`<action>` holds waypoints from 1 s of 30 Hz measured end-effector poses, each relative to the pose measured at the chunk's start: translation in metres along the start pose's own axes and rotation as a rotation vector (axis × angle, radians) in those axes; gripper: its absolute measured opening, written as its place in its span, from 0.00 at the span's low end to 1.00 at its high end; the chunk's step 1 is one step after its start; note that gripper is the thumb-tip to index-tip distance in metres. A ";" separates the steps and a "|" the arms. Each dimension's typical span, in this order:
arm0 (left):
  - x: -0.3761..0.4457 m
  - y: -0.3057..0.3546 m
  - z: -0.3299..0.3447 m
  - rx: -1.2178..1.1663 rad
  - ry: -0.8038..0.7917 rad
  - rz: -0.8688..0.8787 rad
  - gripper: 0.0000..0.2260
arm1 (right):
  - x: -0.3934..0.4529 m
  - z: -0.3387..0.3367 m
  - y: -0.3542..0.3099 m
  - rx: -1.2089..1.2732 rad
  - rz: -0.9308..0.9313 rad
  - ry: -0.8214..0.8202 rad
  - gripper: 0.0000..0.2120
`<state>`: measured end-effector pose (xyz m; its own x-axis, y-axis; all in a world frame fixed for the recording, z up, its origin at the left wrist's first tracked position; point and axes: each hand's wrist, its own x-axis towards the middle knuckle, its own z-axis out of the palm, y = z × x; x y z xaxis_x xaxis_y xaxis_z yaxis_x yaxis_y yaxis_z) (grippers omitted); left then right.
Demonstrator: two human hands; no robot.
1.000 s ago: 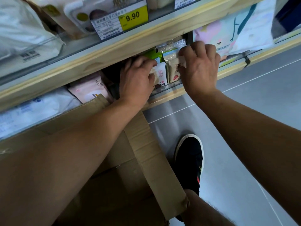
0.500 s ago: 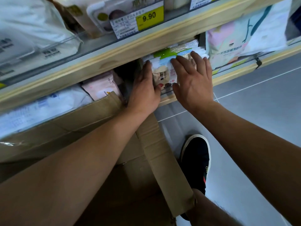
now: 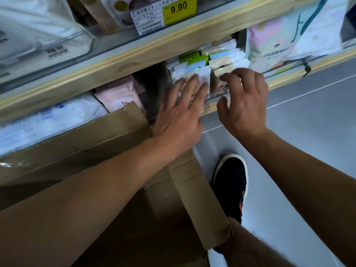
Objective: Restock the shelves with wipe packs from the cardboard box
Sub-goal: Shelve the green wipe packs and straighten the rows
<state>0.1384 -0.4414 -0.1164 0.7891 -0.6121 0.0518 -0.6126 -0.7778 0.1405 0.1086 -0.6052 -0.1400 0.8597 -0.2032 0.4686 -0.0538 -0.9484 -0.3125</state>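
Small wipe packs (image 3: pixel 215 62) stand in rows on the lower shelf (image 3: pixel 285 79), under the wooden shelf edge. My left hand (image 3: pixel 179 116) hovers flat and blurred just in front of the left row, fingers spread, holding nothing. Beside it, my right hand (image 3: pixel 244 101) has loosely curled fingers, its fingertips at the front pack of the right row without gripping it. The open cardboard box (image 3: pixel 107 135) sits on the floor below my arms, a flap raised toward the shelf; its inside is dark and mostly hidden by my left forearm.
A pink wipe pack (image 3: pixel 119 95) and white packs (image 3: pixel 48 120) fill the shelf to the left. A large pastel bag (image 3: pixel 289 35) stands to the right. A yellow 9.90 price tag (image 3: pixel 179 10) sits on the upper shelf. My black shoe (image 3: pixel 231 185) rests on grey floor.
Both hands have drawn back from the packs on the shelf. The left hand's fingers have spread open, and the right hand has lifted off the packs and curled.
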 end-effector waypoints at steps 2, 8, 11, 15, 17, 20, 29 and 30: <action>0.004 0.003 0.005 0.036 -0.097 0.021 0.38 | -0.007 0.000 0.009 -0.032 0.041 -0.162 0.31; 0.022 -0.005 0.013 0.113 -0.135 -0.041 0.40 | 0.007 0.010 0.008 -0.001 0.111 -0.365 0.42; 0.024 -0.004 0.015 0.121 -0.118 -0.062 0.40 | 0.012 0.010 0.009 -0.020 0.100 -0.462 0.43; 0.029 -0.007 0.014 0.129 -0.124 -0.068 0.39 | 0.020 0.010 0.011 -0.062 0.117 -0.560 0.46; 0.033 -0.008 0.013 0.131 -0.131 -0.067 0.39 | 0.021 0.010 0.011 -0.065 0.135 -0.576 0.46; 0.035 -0.008 0.011 0.108 -0.135 -0.076 0.39 | 0.020 0.009 0.012 -0.067 0.144 -0.580 0.46; 0.034 0.001 -0.012 0.067 -0.132 -0.056 0.34 | 0.028 -0.022 0.004 -0.095 0.115 -0.543 0.38; 0.032 0.002 -0.016 0.065 -0.134 -0.050 0.34 | 0.030 -0.029 0.005 -0.109 0.103 -0.561 0.38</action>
<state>0.1635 -0.4600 -0.0986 0.8079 -0.5829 -0.0867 -0.5781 -0.8125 0.0753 0.1191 -0.6226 -0.1035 0.9833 -0.1640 -0.0790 -0.1782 -0.9561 -0.2326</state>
